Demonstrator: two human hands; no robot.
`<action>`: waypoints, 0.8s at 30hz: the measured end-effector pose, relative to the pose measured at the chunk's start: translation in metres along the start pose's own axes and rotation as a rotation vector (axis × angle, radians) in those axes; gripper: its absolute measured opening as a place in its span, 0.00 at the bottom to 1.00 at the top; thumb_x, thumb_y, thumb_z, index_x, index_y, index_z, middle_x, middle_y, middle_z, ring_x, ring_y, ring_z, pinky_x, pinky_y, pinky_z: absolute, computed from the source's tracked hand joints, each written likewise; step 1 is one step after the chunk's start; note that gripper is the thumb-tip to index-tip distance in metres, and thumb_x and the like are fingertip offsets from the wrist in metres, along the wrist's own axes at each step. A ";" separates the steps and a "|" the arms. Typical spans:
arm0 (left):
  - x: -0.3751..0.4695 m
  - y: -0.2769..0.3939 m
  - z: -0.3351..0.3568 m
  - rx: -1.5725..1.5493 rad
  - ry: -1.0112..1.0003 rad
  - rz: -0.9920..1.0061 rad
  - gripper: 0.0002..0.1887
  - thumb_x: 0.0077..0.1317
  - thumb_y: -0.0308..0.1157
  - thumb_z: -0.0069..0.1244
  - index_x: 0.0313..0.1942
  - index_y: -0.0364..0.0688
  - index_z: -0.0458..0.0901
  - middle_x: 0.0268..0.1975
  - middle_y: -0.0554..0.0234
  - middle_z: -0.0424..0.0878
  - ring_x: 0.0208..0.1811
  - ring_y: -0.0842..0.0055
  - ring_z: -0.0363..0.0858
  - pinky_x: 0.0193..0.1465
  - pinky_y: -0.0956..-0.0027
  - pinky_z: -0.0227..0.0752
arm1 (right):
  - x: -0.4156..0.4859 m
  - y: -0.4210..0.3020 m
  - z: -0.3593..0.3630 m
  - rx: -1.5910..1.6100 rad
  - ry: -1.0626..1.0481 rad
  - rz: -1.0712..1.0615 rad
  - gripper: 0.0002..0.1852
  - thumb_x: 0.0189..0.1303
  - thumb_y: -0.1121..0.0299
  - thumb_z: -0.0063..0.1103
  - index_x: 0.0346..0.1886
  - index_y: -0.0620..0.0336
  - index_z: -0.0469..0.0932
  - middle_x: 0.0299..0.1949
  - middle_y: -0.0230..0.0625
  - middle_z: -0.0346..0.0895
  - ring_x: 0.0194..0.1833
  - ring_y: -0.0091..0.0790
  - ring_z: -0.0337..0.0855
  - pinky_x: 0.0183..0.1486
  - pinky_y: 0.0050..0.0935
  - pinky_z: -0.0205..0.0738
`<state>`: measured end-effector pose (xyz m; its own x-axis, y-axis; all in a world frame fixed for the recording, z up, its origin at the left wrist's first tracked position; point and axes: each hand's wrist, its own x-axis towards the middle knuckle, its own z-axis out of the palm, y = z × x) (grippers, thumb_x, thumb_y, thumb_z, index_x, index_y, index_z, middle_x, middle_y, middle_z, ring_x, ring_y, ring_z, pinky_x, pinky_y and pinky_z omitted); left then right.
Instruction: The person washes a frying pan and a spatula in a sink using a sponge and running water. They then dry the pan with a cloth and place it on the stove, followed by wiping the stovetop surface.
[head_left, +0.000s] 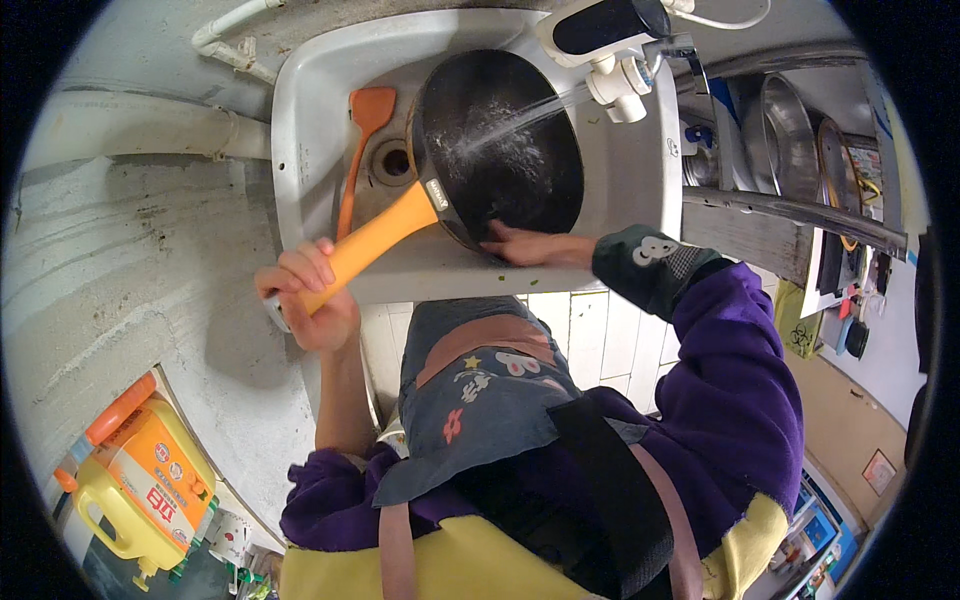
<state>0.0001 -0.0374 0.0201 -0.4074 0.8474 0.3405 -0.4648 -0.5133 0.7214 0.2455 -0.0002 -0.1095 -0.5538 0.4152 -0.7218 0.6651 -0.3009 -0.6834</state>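
My left hand is closed around the orange handle of a black wok, which is tilted over a white sink. Water from the faucet sprays onto the wok's dark surface. At the wok's lower rim rests my right hand, its fingers against the inside edge and partly hidden; whether they grip the rim is unclear. An orange spatula lies in the sink left of the drain.
Metal pans stand on a rack at the right. A yellow detergent jug is at the lower left, and white pipes run along the left wall. Small green scraps lie on the sink's near edge.
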 end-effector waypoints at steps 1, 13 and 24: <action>0.009 -0.002 0.005 -0.035 -0.030 0.005 0.05 0.60 0.33 0.35 0.26 0.47 0.60 0.18 0.70 0.58 0.23 0.80 0.60 0.39 0.68 0.59 | 0.001 -0.013 0.005 0.148 -0.037 -0.106 0.24 0.61 0.56 0.37 0.53 0.68 0.59 0.52 0.51 0.63 0.54 0.42 0.63 0.54 0.35 0.55; 0.140 0.002 0.020 -0.017 -0.097 -0.320 0.12 0.55 0.29 0.36 0.15 0.49 0.56 0.13 0.74 0.55 0.17 0.83 0.54 0.28 0.73 0.52 | 0.076 0.062 -0.131 -1.286 0.251 -0.526 0.27 0.53 0.74 0.42 0.60 0.49 0.57 0.57 0.41 0.61 0.58 0.39 0.61 0.62 0.38 0.50; 0.108 0.007 0.030 0.024 -0.118 -0.186 0.08 0.55 0.29 0.35 0.19 0.49 0.60 0.14 0.74 0.55 0.16 0.83 0.54 0.27 0.73 0.52 | 0.040 0.055 -0.053 -1.033 0.312 -0.113 0.36 0.58 0.47 0.35 0.61 0.68 0.51 0.63 0.53 0.44 0.65 0.49 0.40 0.65 0.43 0.33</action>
<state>-0.0237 0.0542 0.0799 -0.2215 0.9377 0.2676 -0.5035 -0.3449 0.7921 0.2868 0.0448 -0.1702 -0.5833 0.6393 -0.5011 0.7997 0.5603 -0.2159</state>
